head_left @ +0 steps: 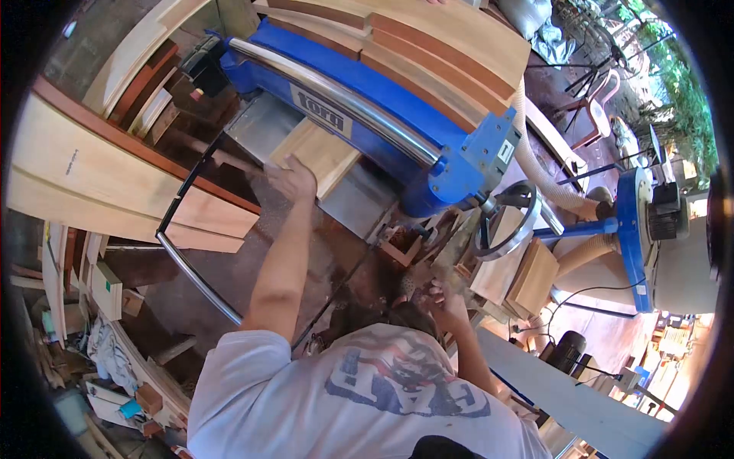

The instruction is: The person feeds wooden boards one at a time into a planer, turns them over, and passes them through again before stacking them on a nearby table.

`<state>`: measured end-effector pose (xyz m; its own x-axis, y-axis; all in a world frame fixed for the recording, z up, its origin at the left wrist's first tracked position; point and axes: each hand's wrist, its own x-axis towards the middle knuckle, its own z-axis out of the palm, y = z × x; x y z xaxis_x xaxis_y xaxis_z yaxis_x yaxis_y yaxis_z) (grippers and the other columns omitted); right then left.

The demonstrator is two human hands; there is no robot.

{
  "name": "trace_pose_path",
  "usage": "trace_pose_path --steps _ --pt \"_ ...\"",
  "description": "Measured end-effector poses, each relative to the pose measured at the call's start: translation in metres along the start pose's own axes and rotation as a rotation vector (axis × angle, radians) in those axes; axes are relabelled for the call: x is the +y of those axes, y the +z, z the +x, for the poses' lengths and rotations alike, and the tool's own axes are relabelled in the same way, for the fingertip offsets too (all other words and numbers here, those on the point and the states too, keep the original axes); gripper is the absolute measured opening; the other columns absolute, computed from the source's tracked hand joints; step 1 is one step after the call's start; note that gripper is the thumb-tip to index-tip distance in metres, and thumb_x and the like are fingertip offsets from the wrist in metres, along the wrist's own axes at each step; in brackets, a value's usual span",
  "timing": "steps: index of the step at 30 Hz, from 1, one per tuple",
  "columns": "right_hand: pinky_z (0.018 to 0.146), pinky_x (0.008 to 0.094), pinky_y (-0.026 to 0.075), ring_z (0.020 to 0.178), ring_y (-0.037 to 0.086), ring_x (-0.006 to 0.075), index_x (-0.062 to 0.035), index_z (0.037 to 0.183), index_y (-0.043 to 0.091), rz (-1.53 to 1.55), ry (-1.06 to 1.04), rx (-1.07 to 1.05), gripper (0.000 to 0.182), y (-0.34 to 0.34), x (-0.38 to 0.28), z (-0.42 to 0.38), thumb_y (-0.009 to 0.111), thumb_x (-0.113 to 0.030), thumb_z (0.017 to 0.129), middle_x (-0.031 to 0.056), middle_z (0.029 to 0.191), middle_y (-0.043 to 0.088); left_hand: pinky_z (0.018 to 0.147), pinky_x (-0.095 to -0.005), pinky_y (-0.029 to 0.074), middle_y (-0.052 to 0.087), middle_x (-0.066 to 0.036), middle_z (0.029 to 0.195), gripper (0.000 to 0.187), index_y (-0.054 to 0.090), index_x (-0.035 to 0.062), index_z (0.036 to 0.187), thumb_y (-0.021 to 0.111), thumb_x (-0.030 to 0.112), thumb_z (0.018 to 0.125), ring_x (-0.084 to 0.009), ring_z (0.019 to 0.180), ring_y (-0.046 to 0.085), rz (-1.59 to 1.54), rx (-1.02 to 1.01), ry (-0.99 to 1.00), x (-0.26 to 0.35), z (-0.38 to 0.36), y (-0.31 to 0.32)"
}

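Observation:
A pale wooden board lies on the metal bed of a blue thickness planer, its far end hidden under the machine's body. My left hand is stretched out against the near left corner of this board, fingers extended and apart. Low in front of my waist is my right hand, away from the board. Its fingers look bent, but blur and shadow hide whether anything is in them. To the right of the bed, the planer's handwheel stands above that hand.
Several planks are stacked on top of the planer. Long wide boards extend along the left. A blue-framed dust collector with a flexible hose stands at right. Wood blocks sit beside the handwheel.

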<state>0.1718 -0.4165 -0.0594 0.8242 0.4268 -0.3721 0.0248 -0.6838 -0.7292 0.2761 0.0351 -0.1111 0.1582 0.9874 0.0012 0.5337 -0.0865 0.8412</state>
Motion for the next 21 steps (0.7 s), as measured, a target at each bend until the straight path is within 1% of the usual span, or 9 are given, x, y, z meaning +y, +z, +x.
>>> trace_pose_path --steps 2,6,8,11,15,17,18,19,21 --pt "0.069 0.0373 0.054 0.078 0.068 0.0263 0.0005 0.122 0.055 -0.006 0.048 0.02 0.05 -0.005 0.007 0.003 0.074 -0.024 0.083 0.0153 0.094 0.069 0.109 -0.0517 0.029 0.037 -0.038 0.134 0.078 0.025 -0.0157 0.139 0.043 0.048 0.097 -0.0474 0.13 0.035 0.026 0.028 0.027 0.01 0.007 0.007" --pt "0.069 0.0358 0.053 0.075 0.066 0.0228 0.0004 0.116 0.058 0.083 0.169 0.199 0.044 -0.02 0.055 -0.02 0.073 -0.028 0.085 0.0143 0.09 0.069 0.103 -0.0488 0.04 0.049 -0.038 0.128 0.069 0.035 -0.0154 0.135 0.043 0.04 0.096 -0.0487 0.117 0.053 0.295 0.136 -0.035 0.018 0.003 0.012" --pt "0.072 0.0371 0.052 0.079 0.066 0.0251 0.0007 0.112 0.057 0.065 0.144 0.267 0.044 -0.038 0.066 -0.04 0.071 -0.033 0.087 0.0167 0.087 0.067 0.085 -0.0556 0.05 0.049 -0.041 0.116 0.078 0.031 -0.0179 0.133 0.043 0.049 0.095 -0.0491 0.106 0.058 0.445 -0.014 -0.087 0.058 -0.026 -0.019" --pt "0.075 0.0403 0.051 0.084 0.067 0.0304 0.0012 0.11 0.056 0.09 0.231 0.448 0.047 -0.05 0.133 -0.068 0.069 -0.038 0.087 0.02 0.088 0.066 0.087 -0.0546 0.051 0.052 -0.038 0.118 0.078 0.035 -0.0132 0.135 0.047 0.051 0.093 -0.0477 0.11 0.057 0.585 -0.011 -0.072 0.008 -0.006 0.016" --pt "0.082 0.0418 0.051 0.095 0.066 0.0333 0.0066 0.116 0.054 0.216 0.508 0.929 0.064 -0.052 0.262 -0.074 0.075 -0.043 0.081 0.0244 0.1 0.066 0.09 -0.0533 0.051 0.057 -0.034 0.12 0.078 0.04 -0.0069 0.137 0.052 0.055 0.091 -0.0459 0.116 0.055 0.14 0.007 -0.242 0.008 -0.087 -0.041" --pt "0.084 0.0426 0.051 0.099 0.065 0.0367 0.0094 0.118 0.052 0.29 0.611 1.101 0.072 -0.07 0.317 -0.082 0.078 -0.044 0.078 0.0269 0.104 0.065 0.097 -0.0492 0.047 0.054 -0.035 0.126 0.079 0.05 -0.0141 0.126 0.049 0.057 0.092 -0.047 0.115 0.054 -0.198 -0.112 -0.126 -0.034 -0.122 -0.069" --pt "0.085 0.0431 0.051 0.102 0.064 0.0392 0.0109 0.12 0.051 0.354 0.642 1.148 0.076 -0.086 0.341 -0.08 0.079 -0.044 0.076 0.0286 0.107 0.065 0.097 -0.0511 0.045 0.052 -0.037 0.128 0.078 0.047 -0.0152 0.128 0.05 0.054 0.093 -0.048 0.116 0.053 0.208 -0.175 0.035 -0.052 -0.133 -0.099" --pt "0.09 0.0435 0.049 0.109 0.061 0.0395 0.0084 0.123 0.05 0.362 0.723 1.072 0.078 -0.115 0.336 -0.087 0.078 -0.046 0.075 0.0289 0.114 0.062 0.099 -0.0516 0.043 0.052 -0.037 0.128 0.077 0.044 -0.0144 0.132 0.051 0.052 0.093 -0.0477 0.116 0.053 0.329 -0.003 -0.019 -0.116 -0.111 -0.104" --pt "0.097 0.0433 0.046 0.119 0.055 0.0394 0.0077 0.131 0.043 0.205 0.922 1.009 0.091 -0.154 0.361 -0.083 0.08 -0.049 0.071 0.0299 0.127 0.055 0.101 -0.0526 0.04 0.05 -0.037 0.129 0.078 0.042 -0.0102 0.137 0.052 0.052 0.092 -0.0482 0.119 0.051 0.649 -0.144 0.177 -0.133 -0.15 -0.17"
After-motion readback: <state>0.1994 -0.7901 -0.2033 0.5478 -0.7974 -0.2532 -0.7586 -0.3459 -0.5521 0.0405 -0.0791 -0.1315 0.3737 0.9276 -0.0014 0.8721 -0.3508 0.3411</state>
